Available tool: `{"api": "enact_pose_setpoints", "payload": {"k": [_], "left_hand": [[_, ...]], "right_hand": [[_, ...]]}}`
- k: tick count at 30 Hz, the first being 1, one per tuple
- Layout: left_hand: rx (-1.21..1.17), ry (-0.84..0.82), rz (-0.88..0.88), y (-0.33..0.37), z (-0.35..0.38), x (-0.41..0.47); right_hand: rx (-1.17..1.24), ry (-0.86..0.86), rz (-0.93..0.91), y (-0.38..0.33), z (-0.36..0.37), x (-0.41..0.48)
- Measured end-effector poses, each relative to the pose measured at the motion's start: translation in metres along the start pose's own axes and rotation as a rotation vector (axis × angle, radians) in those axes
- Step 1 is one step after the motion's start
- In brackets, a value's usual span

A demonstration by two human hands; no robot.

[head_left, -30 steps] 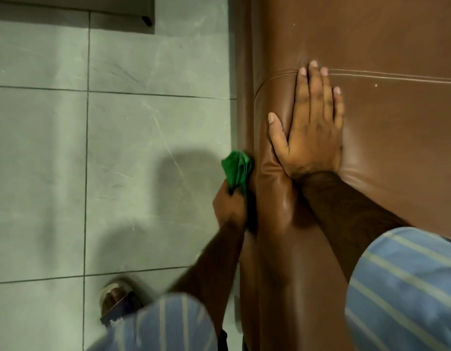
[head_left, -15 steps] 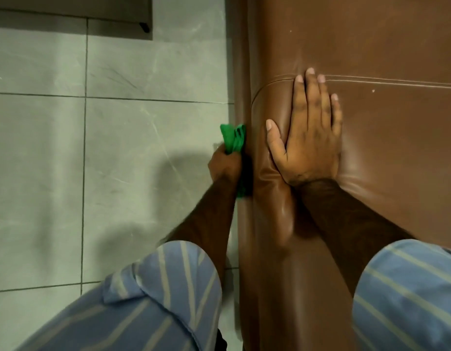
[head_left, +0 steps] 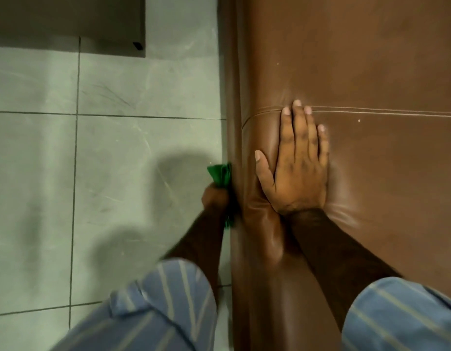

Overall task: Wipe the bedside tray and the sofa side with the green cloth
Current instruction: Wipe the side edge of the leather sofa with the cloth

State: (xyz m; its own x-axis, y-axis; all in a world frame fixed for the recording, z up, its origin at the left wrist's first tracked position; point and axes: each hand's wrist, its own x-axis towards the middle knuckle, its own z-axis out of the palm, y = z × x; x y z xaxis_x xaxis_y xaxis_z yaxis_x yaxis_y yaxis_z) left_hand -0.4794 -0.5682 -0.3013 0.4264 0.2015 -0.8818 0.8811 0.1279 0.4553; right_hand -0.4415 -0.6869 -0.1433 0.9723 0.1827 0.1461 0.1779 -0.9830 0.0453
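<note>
The brown leather sofa [head_left: 371, 72] fills the right half of the head view, its outer side [head_left: 235, 122] dropping to the floor. My left hand [head_left: 215, 198] is shut on the bunched green cloth [head_left: 220, 174] and presses it against that side; part of the cloth is hidden behind the hand. My right hand [head_left: 299, 168] lies flat and open on the sofa's top, fingers reaching a stitched seam. No bedside tray is in view.
Grey floor tiles [head_left: 118, 160] cover the left half. A dark piece of furniture with a small black foot [head_left: 138, 45] stands at the top left. Striped blue sleeves [head_left: 168, 307] cover the lower edge.
My left hand slid the cloth forward along the sofa side, then came back a little. My right hand stayed flat on the top. The view shifted slightly.
</note>
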Motion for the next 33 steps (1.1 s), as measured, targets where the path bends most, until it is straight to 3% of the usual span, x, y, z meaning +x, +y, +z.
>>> {"api": "enact_pose_setpoints", "payload": {"k": [2, 5, 7, 10, 15, 17, 21, 25, 30, 33], "left_hand": [[-0.068, -0.033, 0.134, 0.050, 0.002, 0.037], [-0.122, 0.098, 0.417, 0.132, 0.008, 0.055], [-0.161, 0.136, 0.480, 0.136, 0.017, 0.064], [-0.208, 0.121, 0.388, 0.094, 0.013, 0.043], [0.284, 0.025, 0.056, 0.055, -0.001, 0.045], [0.353, -0.001, -0.004, 0.062, -0.002, 0.065], [0.226, 0.034, 0.102, 0.111, 0.006, 0.127], [-0.094, 0.078, 0.323, 0.157, 0.004, 0.109], [-0.447, -0.010, 0.332, 0.064, 0.008, 0.014], [-0.234, 0.011, 0.173, -0.027, 0.003, -0.036]], "right_hand": [[0.000, 0.003, -0.001, 0.002, 0.000, 0.000], [0.010, 0.017, -0.002, 0.002, 0.000, 0.000], [0.010, 0.012, 0.001, 0.002, 0.000, 0.001], [-0.003, -0.001, -0.002, 0.002, 0.001, 0.001], [-0.004, -0.006, 0.007, 0.003, 0.005, 0.000], [-0.004, -0.010, 0.000, 0.001, 0.004, -0.001], [0.009, 0.002, 0.003, 0.002, 0.004, 0.000], [0.003, -0.002, -0.005, 0.003, 0.004, 0.000], [-0.008, -0.020, -0.001, 0.001, 0.002, 0.001], [-0.019, -0.025, -0.001, 0.000, -0.001, 0.000]]}}
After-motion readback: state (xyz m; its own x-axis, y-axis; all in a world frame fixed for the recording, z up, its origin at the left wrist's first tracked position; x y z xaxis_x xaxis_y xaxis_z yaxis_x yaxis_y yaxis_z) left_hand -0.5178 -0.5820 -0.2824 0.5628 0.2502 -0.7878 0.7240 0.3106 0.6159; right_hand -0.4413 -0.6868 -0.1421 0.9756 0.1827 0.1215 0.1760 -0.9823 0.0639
